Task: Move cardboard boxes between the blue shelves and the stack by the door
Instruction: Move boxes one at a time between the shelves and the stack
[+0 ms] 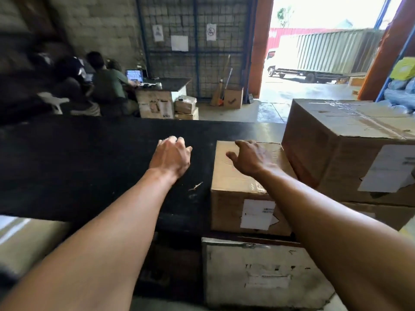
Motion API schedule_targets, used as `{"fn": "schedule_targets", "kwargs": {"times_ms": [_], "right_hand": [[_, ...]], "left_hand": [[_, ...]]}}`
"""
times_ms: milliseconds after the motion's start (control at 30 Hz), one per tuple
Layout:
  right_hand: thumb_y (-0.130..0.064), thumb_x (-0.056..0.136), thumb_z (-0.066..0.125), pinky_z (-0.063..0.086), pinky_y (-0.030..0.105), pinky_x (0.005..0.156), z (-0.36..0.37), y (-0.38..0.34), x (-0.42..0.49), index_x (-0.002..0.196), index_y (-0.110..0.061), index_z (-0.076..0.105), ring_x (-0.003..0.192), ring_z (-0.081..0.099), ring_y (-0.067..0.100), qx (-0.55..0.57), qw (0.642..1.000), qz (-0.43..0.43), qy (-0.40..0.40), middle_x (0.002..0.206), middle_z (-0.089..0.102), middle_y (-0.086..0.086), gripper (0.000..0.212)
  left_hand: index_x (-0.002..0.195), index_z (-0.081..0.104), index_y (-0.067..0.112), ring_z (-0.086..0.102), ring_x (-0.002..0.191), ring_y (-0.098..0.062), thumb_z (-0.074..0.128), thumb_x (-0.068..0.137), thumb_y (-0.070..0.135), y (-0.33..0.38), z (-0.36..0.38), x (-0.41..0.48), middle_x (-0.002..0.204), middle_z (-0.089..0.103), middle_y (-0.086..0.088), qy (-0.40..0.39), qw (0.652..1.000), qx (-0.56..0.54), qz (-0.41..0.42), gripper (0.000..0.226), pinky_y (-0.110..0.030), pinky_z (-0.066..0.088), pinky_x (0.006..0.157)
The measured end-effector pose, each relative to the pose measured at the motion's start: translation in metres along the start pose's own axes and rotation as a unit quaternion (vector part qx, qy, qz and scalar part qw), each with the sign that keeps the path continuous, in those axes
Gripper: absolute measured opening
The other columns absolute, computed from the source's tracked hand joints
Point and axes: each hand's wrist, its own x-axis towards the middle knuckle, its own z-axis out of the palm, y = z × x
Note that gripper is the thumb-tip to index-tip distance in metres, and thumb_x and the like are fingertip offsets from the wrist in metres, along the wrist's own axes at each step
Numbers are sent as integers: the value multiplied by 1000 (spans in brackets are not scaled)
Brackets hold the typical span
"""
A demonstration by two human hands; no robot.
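A small cardboard box (233,189) with a white label on its front sits on the black table (89,167). My right hand (249,157) hovers over the box's top with fingers loosely spread, holding nothing. To the left of the box, my left hand (171,154) is above the black surface, fingers loosely curled and empty. A large taped cardboard box (350,142) stands directly to the right of the small one, on top of another box (381,214). Below the small box is a worn white-faced box (258,272).
People sit at a desk with a laptop (134,75) at the back left. More small boxes (186,106) and a box (233,98) with brooms stand by the wire-mesh wall. The open doorway (314,52) shows a truck outside. Blue shelving with bags (399,90) is at the far right.
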Motion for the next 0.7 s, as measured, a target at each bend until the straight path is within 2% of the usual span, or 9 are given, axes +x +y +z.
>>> {"fn": "schedule_targets", "kwargs": {"times_ms": [100,200,333,467,567,700], "right_hand": [[-59,94,43,46,53,97,-6,-75,23,136,-23,51,124,51,36,27,997,-73,-6,136,55,12,56],[-60,93,38,45,54,97,-13,-160,46,128,-18,54,120,52,40,67,984,-164,-8,129,57,17,57],[-57,92,34,45,53,98,-22,-276,53,129,-20,53,121,51,41,132,946,-296,-18,131,55,18,56],[-54,95,36,45,51,97,-30,-372,29,126,-19,56,119,51,42,192,887,-419,-28,130,55,19,51],[-53,93,34,46,49,92,-38,-424,-7,118,-19,57,114,54,44,222,827,-515,-45,126,56,22,49],[-54,93,30,46,47,87,-56,-462,-83,114,-18,58,111,55,44,263,734,-621,-81,125,56,23,50]], "left_hand": [[101,62,1,58,100,-36,46,98,32,-51,-52,1,105,63,-19,55,996,68,-33,35,-42,39,95],[104,62,-1,58,103,-37,44,99,33,-101,-114,-5,108,62,-20,99,981,145,-82,39,-42,39,93],[106,63,-1,58,103,-38,42,99,35,-159,-193,-34,109,62,-23,128,938,249,-202,43,-43,41,91],[105,65,-3,59,104,-40,44,98,36,-181,-263,-94,107,64,-23,164,871,335,-319,44,-44,46,88],[111,63,-3,58,106,-38,39,101,33,-163,-304,-144,112,62,-22,152,796,426,-402,44,-43,44,89],[109,62,-2,59,103,-39,38,101,35,-113,-336,-224,109,64,-23,152,687,483,-521,45,-41,44,87]]}}
